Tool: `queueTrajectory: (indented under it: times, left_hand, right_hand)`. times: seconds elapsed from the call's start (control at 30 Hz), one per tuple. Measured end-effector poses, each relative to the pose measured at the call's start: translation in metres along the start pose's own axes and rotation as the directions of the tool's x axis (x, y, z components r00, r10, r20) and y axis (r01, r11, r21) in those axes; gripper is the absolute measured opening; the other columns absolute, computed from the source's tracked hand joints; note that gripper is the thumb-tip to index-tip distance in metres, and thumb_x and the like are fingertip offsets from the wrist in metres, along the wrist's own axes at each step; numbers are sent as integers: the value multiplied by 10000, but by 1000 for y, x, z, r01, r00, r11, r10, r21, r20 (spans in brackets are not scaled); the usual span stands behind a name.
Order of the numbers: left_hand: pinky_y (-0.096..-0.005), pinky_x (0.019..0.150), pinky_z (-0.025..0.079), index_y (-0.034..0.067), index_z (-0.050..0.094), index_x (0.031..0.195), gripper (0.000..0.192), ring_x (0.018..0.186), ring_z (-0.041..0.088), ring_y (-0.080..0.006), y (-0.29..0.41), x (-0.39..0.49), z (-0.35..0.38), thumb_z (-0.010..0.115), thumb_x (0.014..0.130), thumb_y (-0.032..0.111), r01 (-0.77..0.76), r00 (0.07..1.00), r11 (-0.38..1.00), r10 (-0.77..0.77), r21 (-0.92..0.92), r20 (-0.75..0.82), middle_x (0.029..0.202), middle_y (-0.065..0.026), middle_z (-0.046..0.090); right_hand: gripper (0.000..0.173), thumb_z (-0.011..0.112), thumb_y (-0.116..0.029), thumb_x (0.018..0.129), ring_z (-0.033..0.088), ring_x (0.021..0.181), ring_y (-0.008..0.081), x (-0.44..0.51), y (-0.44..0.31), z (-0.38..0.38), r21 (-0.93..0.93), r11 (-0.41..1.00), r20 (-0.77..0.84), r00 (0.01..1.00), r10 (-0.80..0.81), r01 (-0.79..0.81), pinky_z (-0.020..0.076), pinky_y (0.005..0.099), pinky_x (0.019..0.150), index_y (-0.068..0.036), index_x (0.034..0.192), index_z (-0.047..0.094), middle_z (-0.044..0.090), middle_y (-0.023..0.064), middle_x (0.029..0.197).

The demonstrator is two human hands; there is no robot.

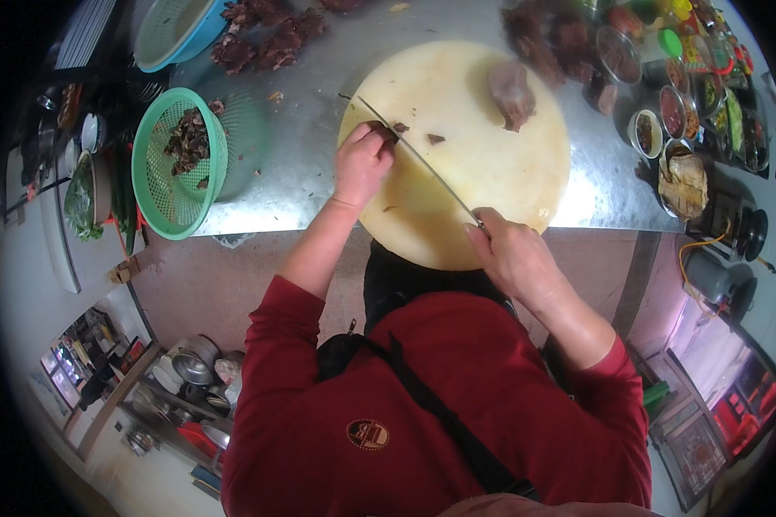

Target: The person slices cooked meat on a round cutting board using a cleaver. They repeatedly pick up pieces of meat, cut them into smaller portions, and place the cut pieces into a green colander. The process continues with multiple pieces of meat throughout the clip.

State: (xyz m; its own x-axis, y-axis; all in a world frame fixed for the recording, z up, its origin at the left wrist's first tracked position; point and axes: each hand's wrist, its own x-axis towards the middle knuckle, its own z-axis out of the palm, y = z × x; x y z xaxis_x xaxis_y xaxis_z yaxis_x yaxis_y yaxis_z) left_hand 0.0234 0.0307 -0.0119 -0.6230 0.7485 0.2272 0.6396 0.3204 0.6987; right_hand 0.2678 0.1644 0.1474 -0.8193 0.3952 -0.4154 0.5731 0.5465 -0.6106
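My right hand (514, 255) grips the handle of a long-bladed knife (430, 169) above a round, pale cutting board (524, 174). The blade slants up and left, its edge close to the fingertips of my left hand (364, 160). Those curled fingers press on a dark piece of meat (383, 132), mostly hidden under them at the board's left side. Small meat scraps (436, 139) lie just right of the blade. A larger chunk of cooked meat (512, 95) rests on the board's far right part.
Left of the board, a green plastic colander (218, 174) holds dark meat pieces. Behind it are a blue-rimmed basin (187, 39) and a meat pile (278, 42). More meat (546, 39) lies at the far right, near small bowls (645, 134) of seasonings and jars. The steel table's front edge (621, 229) runs beside the board.
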Motion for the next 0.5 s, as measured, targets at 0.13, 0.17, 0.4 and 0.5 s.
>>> queueTrajectory:
  times: [0.13,0.17,0.4,0.5]
  left_hand:
    - [-447,773,574,47,732,973,124,900,685,-352,-2,1,3,702,853,56,-26,1000,999,25,23,15,1011,-115,692]
    - [-450,769,572,44,727,972,126,894,679,-360,-1,1,3,704,849,59,-23,999,999,21,38,33,1007,-122,686]
    - [-474,891,560,4,691,1107,277,1015,678,-365,18,12,-4,754,907,186,213,972,975,-218,68,87,1152,-163,669]
    - [-478,991,531,11,690,1152,321,1147,640,-363,32,21,13,761,917,218,92,987,965,-120,246,103,1230,-180,657]
  right_hand:
    - [305,608,-291,1073,716,737,480,33,4,29,-38,999,-28,999,20,-21,583,565,690,11,1037,624,697,271,730]
    - [305,609,-299,1072,720,745,474,39,5,36,-41,999,-37,999,12,-14,586,564,704,5,1047,630,704,266,742]
    - [351,650,-344,1060,749,793,415,18,47,48,220,975,-172,985,7,32,606,499,753,-54,1255,682,745,225,851]
    - [376,664,-310,1068,753,760,316,-20,72,53,357,934,-256,959,121,-23,603,413,723,-62,1350,677,740,201,858]
